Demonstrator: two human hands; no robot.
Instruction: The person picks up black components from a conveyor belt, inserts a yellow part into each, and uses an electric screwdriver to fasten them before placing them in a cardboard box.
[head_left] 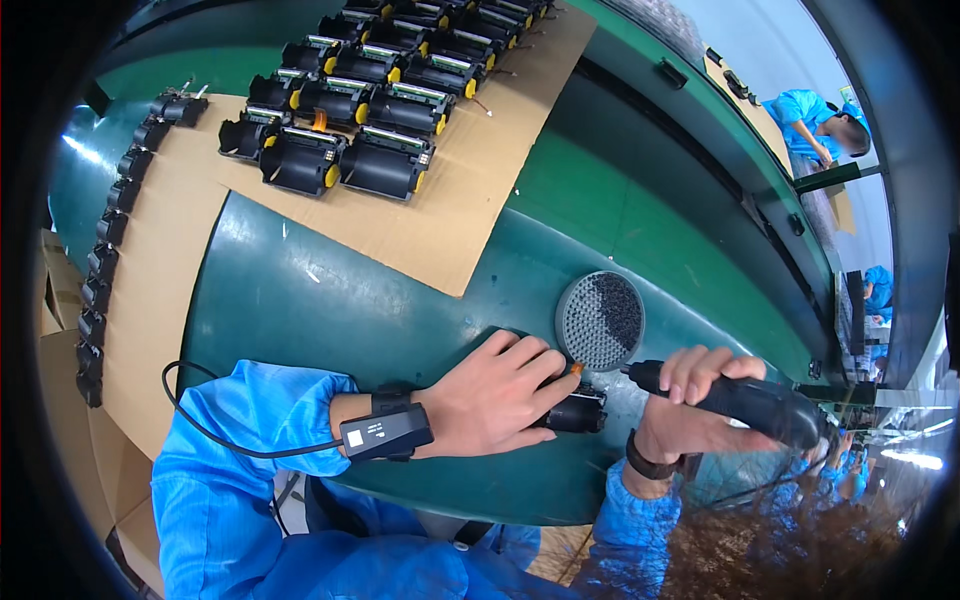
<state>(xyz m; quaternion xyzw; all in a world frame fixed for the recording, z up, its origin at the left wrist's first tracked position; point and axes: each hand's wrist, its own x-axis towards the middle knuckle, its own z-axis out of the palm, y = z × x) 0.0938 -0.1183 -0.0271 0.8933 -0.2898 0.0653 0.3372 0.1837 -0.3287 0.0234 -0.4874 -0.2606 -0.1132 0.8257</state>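
My left hand [490, 390] lies over a small black plastic housing [578, 412] on the green table, its fingers and thumb closed on the housing's left side. A bit of orange [577, 369] shows at a fingertip, too small to make out. My right hand [695, 405] is wrapped round a black electric screwdriver [765, 408]. The tool is tilted nearly level, its tip pointing left by the edge of a round grey dish [572, 325]. Small dark screws [620, 310] fill the dish's right part, and rows of small holes or studs show in the rest.
Rows of black housings with yellow ends [385, 165] stand on a cardboard sheet [440, 250] at the back. Smaller black parts [110, 230] line the cardboard's left edge. A cable [180, 400] loops from my left wrist. Other people in blue [800, 110] sit at the far right.
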